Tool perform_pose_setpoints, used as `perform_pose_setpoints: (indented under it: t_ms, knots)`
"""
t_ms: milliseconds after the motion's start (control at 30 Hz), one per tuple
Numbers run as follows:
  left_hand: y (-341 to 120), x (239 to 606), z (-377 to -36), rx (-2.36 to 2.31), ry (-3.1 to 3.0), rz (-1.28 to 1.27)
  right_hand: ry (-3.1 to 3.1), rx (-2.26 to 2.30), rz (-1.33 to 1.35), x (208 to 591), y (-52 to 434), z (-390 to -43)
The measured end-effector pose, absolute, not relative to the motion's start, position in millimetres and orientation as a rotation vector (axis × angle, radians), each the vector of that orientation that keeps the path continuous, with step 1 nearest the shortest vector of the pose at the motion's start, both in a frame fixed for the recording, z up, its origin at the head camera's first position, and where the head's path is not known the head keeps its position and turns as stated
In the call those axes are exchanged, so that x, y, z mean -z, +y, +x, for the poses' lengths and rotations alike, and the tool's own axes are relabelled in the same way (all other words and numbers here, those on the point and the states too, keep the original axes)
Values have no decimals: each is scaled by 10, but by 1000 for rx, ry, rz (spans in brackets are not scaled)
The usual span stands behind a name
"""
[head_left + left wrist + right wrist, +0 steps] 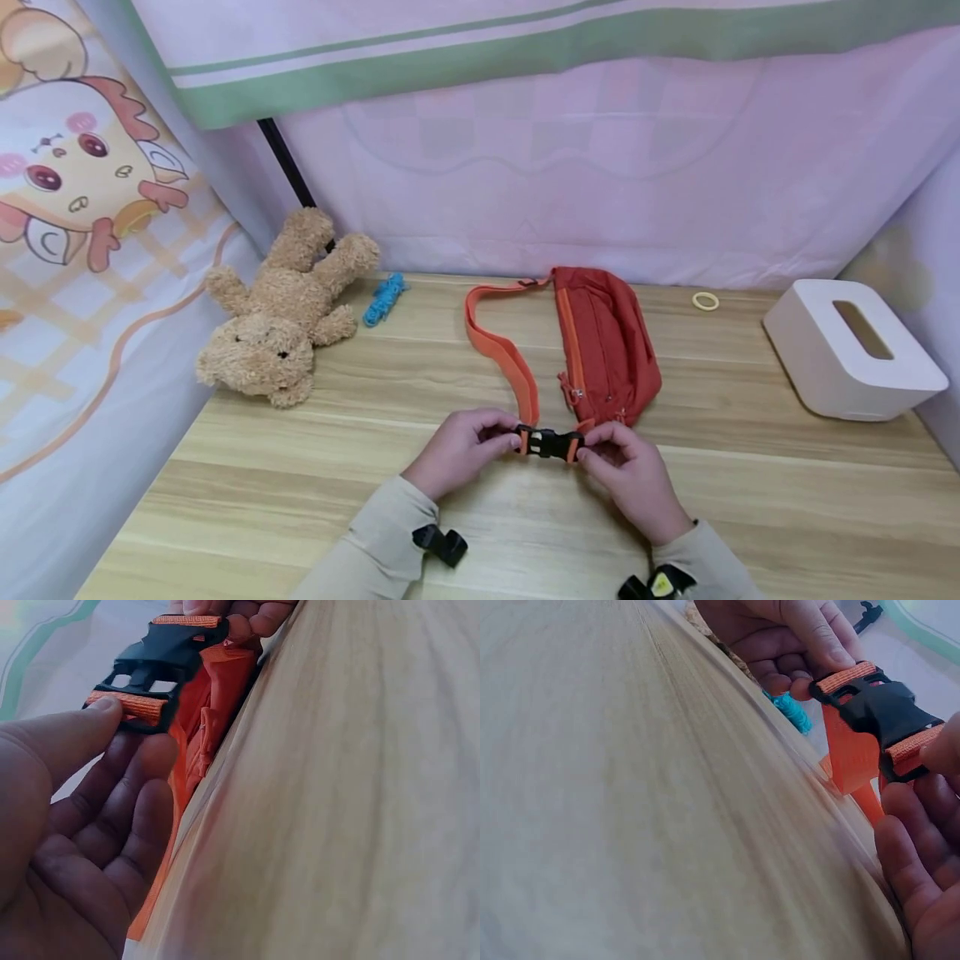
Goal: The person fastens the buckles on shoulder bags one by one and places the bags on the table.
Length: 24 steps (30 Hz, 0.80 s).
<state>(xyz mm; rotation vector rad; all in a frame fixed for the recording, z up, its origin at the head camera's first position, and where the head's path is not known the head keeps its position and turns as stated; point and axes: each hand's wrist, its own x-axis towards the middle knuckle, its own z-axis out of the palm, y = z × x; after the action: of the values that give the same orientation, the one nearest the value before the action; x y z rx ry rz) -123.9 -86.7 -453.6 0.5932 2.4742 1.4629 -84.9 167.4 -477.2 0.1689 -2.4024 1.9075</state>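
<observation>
A red waist bag (609,346) lies on the table with its orange strap (501,350) looped to the left. Both hands hold the strap's black side-release buckle (549,443) near the bag's front end, one hand at each end. The left hand (467,450) pinches the left end between thumb and fingers, where the orange webbing (135,705) passes through. On the other end, the right hand (633,479) pinches with its thumb over the webbing (915,748). The buckle's two halves (885,709) sit together in line, just above the tabletop.
To the left, a tan teddy bear (281,308) lies on its back beside a blue bundle of cord (385,299). A pale yellow ring (705,301) lies at the back right, near a white tissue box (832,358). Printed cloth hangs behind the wooden table (300,483).
</observation>
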Motion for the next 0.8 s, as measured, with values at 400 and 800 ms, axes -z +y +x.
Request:
perform_pose_setpoints:
  t_ms: [400, 800]
  knots:
    - [-862, 4575, -1253, -1443, 2532, 625, -2436, -1859, 194, 4772, 1669, -855]
    - [-863, 4563, -1251, -1501, 2476, 589, -2404, -1920, 138, 4774, 1665, -852]
